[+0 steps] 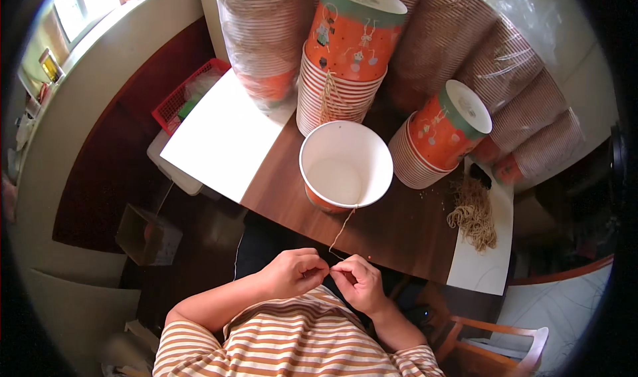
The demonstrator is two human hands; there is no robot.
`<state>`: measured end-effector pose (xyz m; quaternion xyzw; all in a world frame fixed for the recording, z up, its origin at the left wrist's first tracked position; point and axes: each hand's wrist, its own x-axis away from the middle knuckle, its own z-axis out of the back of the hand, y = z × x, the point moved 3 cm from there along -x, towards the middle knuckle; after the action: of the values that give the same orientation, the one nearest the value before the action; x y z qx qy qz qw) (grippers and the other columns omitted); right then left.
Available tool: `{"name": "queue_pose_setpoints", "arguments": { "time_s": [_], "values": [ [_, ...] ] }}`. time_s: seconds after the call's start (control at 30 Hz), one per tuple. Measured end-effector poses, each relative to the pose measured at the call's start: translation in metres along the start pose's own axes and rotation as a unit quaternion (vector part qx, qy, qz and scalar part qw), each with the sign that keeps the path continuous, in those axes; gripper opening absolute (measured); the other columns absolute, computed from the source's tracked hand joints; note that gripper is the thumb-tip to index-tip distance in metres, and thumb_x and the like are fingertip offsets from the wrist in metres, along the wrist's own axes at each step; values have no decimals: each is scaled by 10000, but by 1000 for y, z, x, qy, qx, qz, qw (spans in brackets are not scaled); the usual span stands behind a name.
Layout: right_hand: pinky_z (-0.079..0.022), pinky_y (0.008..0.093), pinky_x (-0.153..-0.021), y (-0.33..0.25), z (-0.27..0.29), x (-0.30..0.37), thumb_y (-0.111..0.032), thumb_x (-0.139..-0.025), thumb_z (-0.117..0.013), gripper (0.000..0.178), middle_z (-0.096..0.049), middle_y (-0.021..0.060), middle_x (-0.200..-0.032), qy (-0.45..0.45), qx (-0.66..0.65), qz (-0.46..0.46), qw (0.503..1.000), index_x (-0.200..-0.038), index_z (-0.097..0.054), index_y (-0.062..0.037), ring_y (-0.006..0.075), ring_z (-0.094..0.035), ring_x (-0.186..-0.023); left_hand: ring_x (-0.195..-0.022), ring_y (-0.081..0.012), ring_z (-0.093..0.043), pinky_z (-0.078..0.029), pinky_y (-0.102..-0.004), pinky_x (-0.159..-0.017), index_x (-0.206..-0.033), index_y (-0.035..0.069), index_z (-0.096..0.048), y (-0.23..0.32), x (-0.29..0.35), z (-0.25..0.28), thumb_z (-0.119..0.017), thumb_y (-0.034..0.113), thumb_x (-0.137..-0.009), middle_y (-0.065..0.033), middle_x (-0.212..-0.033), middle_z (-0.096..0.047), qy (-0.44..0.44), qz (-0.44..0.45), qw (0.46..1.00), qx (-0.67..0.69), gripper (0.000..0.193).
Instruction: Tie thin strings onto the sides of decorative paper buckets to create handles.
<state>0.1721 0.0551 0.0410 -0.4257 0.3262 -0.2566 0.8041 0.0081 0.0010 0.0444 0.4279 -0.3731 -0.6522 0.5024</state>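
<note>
Close to my body, just off the table's near edge, my left hand (300,270) and my right hand (359,282) meet with fingertips pinched together. A thin tan string (340,233) runs from the rim of a white-lined paper bucket (345,161) down to my fingers; its end is hidden in the pinch. The bucket stands upright by the table's near edge, its open mouth facing me. Behind it rises a stack of nested orange buckets (340,88), topped by an upside-down one (359,34), with looped strings (327,101) hanging at its side.
A shorter bucket stack (435,137) stands to the right. Beyond it, a bundle of tan strings (473,214) lies on a white sheet (482,270). Plastic-wrapped bucket stacks (266,38) line the back. A red basket (176,104) sits at the left, a wooden chair (492,340) at the lower right.
</note>
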Motion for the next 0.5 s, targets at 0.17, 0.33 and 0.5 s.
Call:
{"name": "queue_pose_setpoints", "arguments": {
  "time_s": [0.17,0.33,0.5],
  "values": [
    [-441,240,-523,2,-6,3,26,-769,-697,161,-606,72,-754,36,-3,10,999,-890,-613,-40,140,-561,-596,-623,-249,-580,-465,-330,-531,-855,1,-646,2,0,3,-654,37,-785,-111,-723,-564,-22,-10,1000,-13,80],
    [-473,279,-542,2,-5,3,34,-753,-696,183,-613,95,-759,29,29,59,997,-894,-604,-39,206,-602,-624,-611,-253,-580,-455,-333,-512,-850,-3,-643,4,-4,5,-662,30,-787,-116,-714,-566,-22,-37,999,-16,74],
    [-508,335,-590,-2,0,3,21,-756,-688,203,-597,108,-796,-3,45,88,995,-919,-578,-31,266,-625,-686,-629,-268,-593,-472,-347,-529,-844,-2,-645,8,-5,5,-666,44,-790,-117,-713,-576,-44,-35,998,-24,74]
  ]
}}
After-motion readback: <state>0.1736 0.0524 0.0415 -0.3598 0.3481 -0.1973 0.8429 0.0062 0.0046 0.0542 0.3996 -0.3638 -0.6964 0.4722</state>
